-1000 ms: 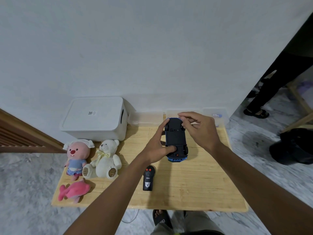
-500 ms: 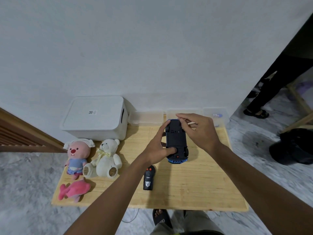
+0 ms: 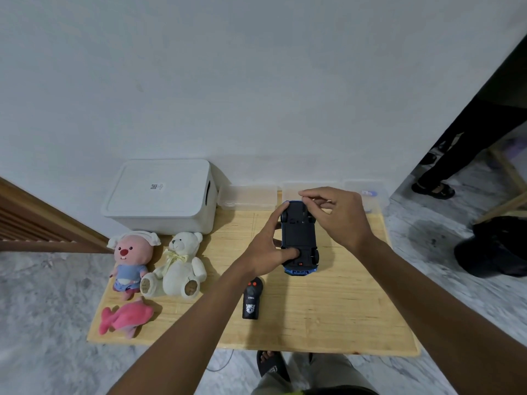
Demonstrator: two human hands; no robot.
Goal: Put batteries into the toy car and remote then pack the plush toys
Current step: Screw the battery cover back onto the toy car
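Far left, near edge of the pale wooden table [image 3: 328,326]: a pink fish plush [image 3: 125,320] is lying flat. Behind it a pink beaver plush w/ white cap [image 3: 129,258] and a white teddy bear [image 3: 178,266] are sitting side by side. All three are untouched, not packed yet. A white lidded plastic storage box [image 3: 159,195] is standing behind them by the wall, lid on. A black handheld remote [image 3: 251,299] is lying near centre, nobody touching it.

The L hand [image 3: 265,249] is gripping the blue toy car [image 3: 299,240], which is lying upside down, black underside up, toward the far edge. Thumb is pressing the near end, fingers wrapping the left side. The R hand [image 3: 339,218] is working at the car's far end, fingers curled, tips on the underside. Can't tell if they're pinching a small tool, the cover, or nothing.

Vs. half a sec ago, car and L hand haven't shifted. R fingers have curled tighter, and the thin pale stick btw them isn't clearly showing now. Prob. the battery cover is still being opened, so no batteries are in yet.

Clear plastic tubs [image 3: 248,196] are lining the far edge.
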